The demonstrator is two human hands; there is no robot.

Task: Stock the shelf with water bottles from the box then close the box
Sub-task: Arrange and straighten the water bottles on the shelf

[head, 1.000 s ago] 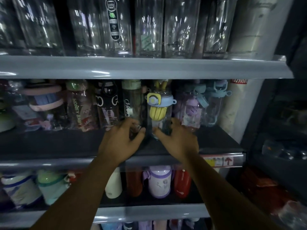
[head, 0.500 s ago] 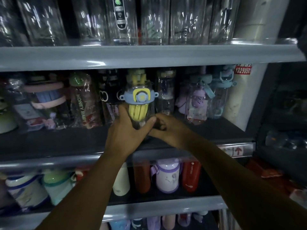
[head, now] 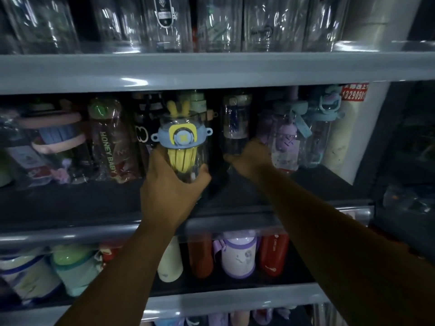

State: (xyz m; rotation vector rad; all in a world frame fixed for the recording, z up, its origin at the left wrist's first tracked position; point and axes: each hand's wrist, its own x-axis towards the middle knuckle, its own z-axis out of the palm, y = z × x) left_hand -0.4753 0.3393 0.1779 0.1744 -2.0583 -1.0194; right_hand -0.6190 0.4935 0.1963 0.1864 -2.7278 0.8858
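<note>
1. The clear bottle with a blue and yellow lid point(head: 182, 147) is gripped low on its body by the left hand point(head: 173, 187), with the thumb curled round its right side
2. This bottle is held upright over the dark middle shelf point(head: 82, 205); whether its base touches the shelf cannot be told
3. The right hand point(head: 250, 158) is set against the foot of a tall clear bottle point(head: 235, 123) just to the right; whether its fingers are closed on that bottle cannot be told
4. A "HONEY BABY" bottle point(head: 110, 147) is seen to the left of the held bottle, and a purple bottle point(head: 284, 142) and a pale blue bottle point(head: 324, 128) beyond the right hand
5. Clear glass jars point(head: 164, 20) are ranged on the shelf above
6. A white bottle point(head: 170, 262), a purple and white bottle point(head: 239, 255) and a red bottle point(head: 274, 255) are seen on the shelf below, between the forearms
</note>
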